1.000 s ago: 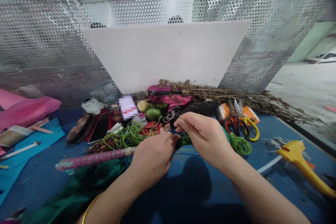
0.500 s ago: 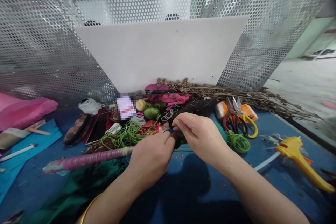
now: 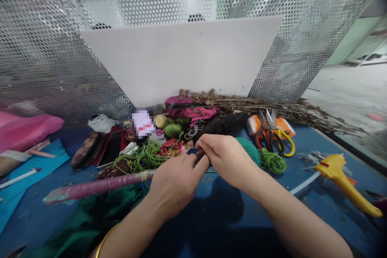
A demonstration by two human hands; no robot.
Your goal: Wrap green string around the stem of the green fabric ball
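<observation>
My left hand (image 3: 178,177) is closed around a long stick (image 3: 99,187) wrapped in pinkish-purple strands, which sticks out to the left. My right hand (image 3: 226,157) meets it at the stick's other end, thumb and fingers pinched together. What it pinches is hidden, though a bit of dark blue material (image 3: 192,151) shows by the fingertips. Behind the right wrist lie a teal-green ball (image 3: 249,151) and a bundle of light green cord (image 3: 273,162). Beyond the left hand is a loose tangle of light green cord (image 3: 145,157).
Scissors (image 3: 269,131) with black and yellow handles lie right, behind a yellow glue gun (image 3: 344,179). Dried stalks (image 3: 272,107) stretch along the back below a white board (image 3: 184,60). Dark green cloth (image 3: 90,217) lies front left, blue sheets (image 3: 45,165) and pink material (image 3: 30,129) farther left.
My right hand has lowered slightly and its fingertips have come onto the left hand's fingers. The left hand keeps its grip on the stick. The whole view has shifted a little.
</observation>
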